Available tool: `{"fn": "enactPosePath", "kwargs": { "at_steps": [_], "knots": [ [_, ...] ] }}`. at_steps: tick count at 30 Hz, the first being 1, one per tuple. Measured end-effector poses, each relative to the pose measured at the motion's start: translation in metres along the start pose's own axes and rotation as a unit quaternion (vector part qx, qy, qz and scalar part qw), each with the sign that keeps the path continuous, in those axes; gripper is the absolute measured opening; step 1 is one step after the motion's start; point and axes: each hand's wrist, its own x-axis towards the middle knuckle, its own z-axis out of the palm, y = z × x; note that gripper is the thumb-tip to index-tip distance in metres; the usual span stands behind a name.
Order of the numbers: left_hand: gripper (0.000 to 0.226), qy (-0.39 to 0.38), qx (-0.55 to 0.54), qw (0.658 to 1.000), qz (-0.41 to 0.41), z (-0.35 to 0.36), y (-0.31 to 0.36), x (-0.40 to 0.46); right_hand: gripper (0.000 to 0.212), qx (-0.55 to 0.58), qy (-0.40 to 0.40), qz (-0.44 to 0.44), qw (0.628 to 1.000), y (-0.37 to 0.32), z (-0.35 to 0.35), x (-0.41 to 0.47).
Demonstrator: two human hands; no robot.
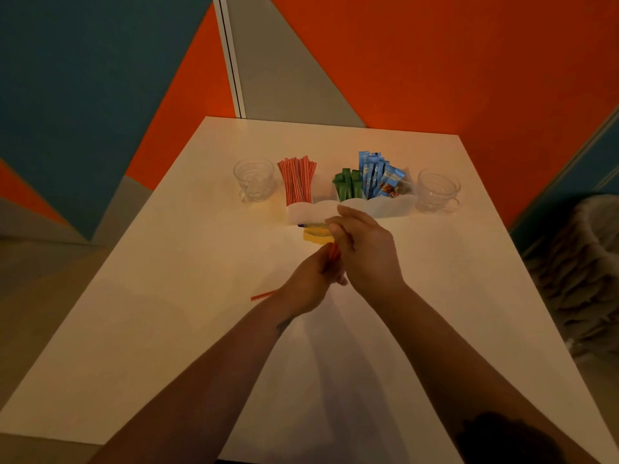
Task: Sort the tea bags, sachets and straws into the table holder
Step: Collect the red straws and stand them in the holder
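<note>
A small bunch of red straws sits in both hands near the middle of the counter, just in front of the white table holder. The left hand has its fingers curled round the lower part of the bunch, and one red end sticks out to the left past the wrist. The right hand closes over the upper part, fingers folded down, so both grips are wrapped on the straws; how many are held cannot be told.

The step in hand looks like squaring up the bunch before dropping it in. Best to tap the ends level, tip the bunch upright, then feed it into the left compartment beside the striped straws already standing there, without knocking them or the glass cup just to the left.

Green sachets and blue sachets stand in the right side of the holder. Yellow packets, probably tea bags, lie flat on the counter touching the holder's near wall, partly under the right hand, still to be sorted. A second glass cup stands right of the holder.

The blue sachets carry printing, but it is too small to read; no brand can be made out.
</note>
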Motion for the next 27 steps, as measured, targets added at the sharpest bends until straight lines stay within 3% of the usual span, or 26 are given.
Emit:
{"fn": "enactPosePath", "kwargs": {
  "at_steps": [4,6,9,11,13,15,25,27],
  "knots": [
    [0.017,0.026,-0.018,1.0,0.002,-0.005,-0.004,-0.005,0.031,0.015,-0.017,-0.013,1.0,-0.005,0.005,0.004],
    [0.014,0.059,-0.037,0.998,0.001,-0.01,-0.009,-0.005,0.034,0.129,-0.014,0.02,0.991,-0.009,0.01,0.007],
    [0.015,0.147,-0.045,0.988,-0.015,-0.023,-0.015,-0.004,0.032,0.294,0.057,0.123,0.946,-0.007,0.028,0.009],
    [0.025,0.221,-0.062,0.973,-0.035,-0.034,-0.022,-0.005,0.019,0.213,0.029,0.152,0.965,0.004,0.043,0.012],
    [0.032,0.266,-0.106,0.957,-0.047,-0.042,-0.03,-0.005,0.012,0.074,-0.125,0.15,0.978,0.016,0.059,0.009],
    [0.034,0.276,-0.125,0.952,-0.051,-0.048,-0.035,-0.006,0.012,-0.029,-0.235,0.123,0.964,0.023,0.075,0.002],
    [0.028,0.28,-0.119,0.951,-0.049,-0.056,-0.048,-0.008,0.032,-0.243,-0.279,0.084,0.925,0.017,0.1,0.011],
    [0.027,0.291,-0.127,0.947,-0.044,-0.058,-0.049,-0.008,0.026,-0.205,-0.26,0.105,0.938,0.024,0.096,0.01]
  ]
}}
